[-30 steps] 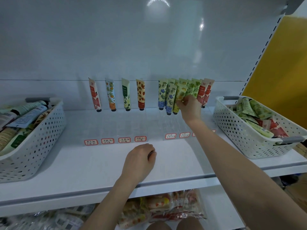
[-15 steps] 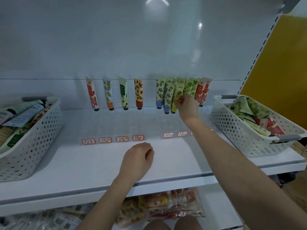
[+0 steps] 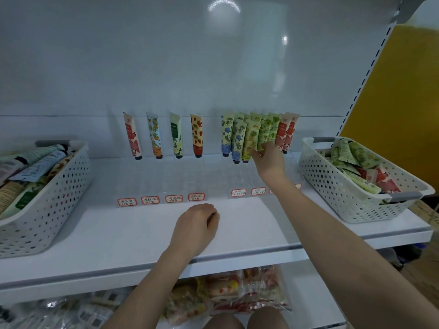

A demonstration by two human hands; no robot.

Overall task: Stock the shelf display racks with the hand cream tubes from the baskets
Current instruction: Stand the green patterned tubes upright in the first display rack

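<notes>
Nearest, below the white shelf (image 3: 118,236), a lower shelf held clear-wrapped snack packets (image 3: 225,293) lying flat. On the white shelf's bare near part the left hand (image 3: 197,224) rested knuckles up, its fingers curled under into a fist with nothing visible in it.

At the shelf's left end stood the left basket (image 3: 47,210), white and perforated. It was heaped with tubes lying on their sides, pale, dark green and brown-patterned. At the right end stood the right basket (image 3: 344,193) of the same make. It held green-patterned tubes on top and red ones lower down toward its near corner.

Between the baskets, beyond the left hand, ran the clear display racks (image 3: 213,179), fronted by red-bordered labels (image 3: 173,198). Their near slots showed no tubes. Along the far row of the left rack four single tubes (image 3: 177,136) stood cap down, apart from one another. In the far rows of the right rack stood a tight cluster. It ran from blue-flowered tubes (image 3: 226,134) on the left through yellow tubes (image 3: 249,141) and green tubes (image 3: 269,127) to red tubes (image 3: 286,131) on the right.

The right hand (image 3: 269,160) reached over the right rack. Its fingertips (image 3: 263,148) pinched the lower end of one green tube, just beside the yellow ones. The left hand lay well apart from every tube, nearer and to the left.

Farthest stood the white back panel (image 3: 166,67).
</notes>
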